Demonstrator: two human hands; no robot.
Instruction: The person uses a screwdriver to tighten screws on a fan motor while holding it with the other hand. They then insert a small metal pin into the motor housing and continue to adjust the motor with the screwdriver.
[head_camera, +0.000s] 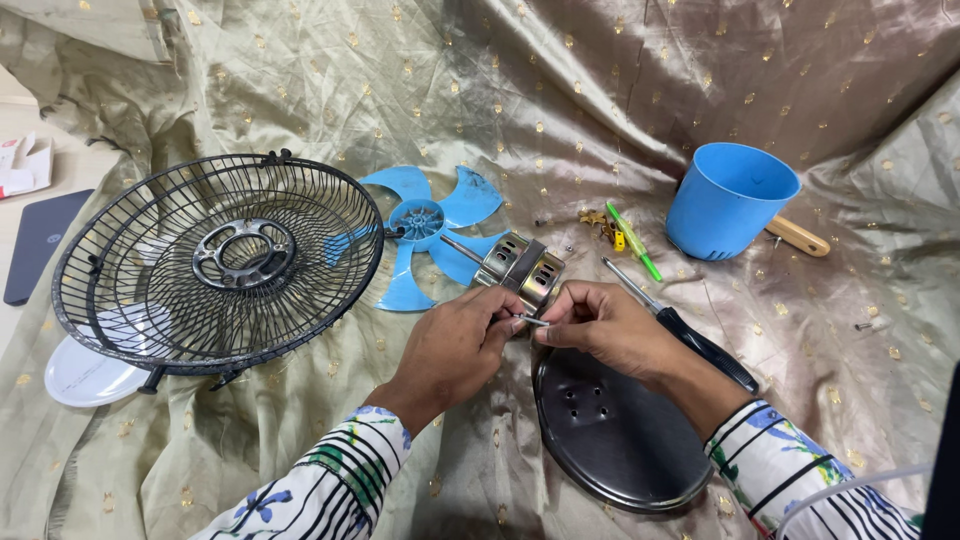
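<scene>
Small silver metal fan motor (522, 270), frame centre, on gold cloth (600, 90); left hand (455, 345) and right hand (600, 325) meet below it, fingers pinching thin metal pin (531, 320). Black wire fan guard (218, 262) left, dark oval base plate (615, 440) beneath wrists.

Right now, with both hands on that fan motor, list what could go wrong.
The small screw pinched between left hand and right hand could slip into the folds of the cloth and be hard to find. The motor, propped on its side, might roll. The screwdriver by the right wrist could get knocked.
</scene>
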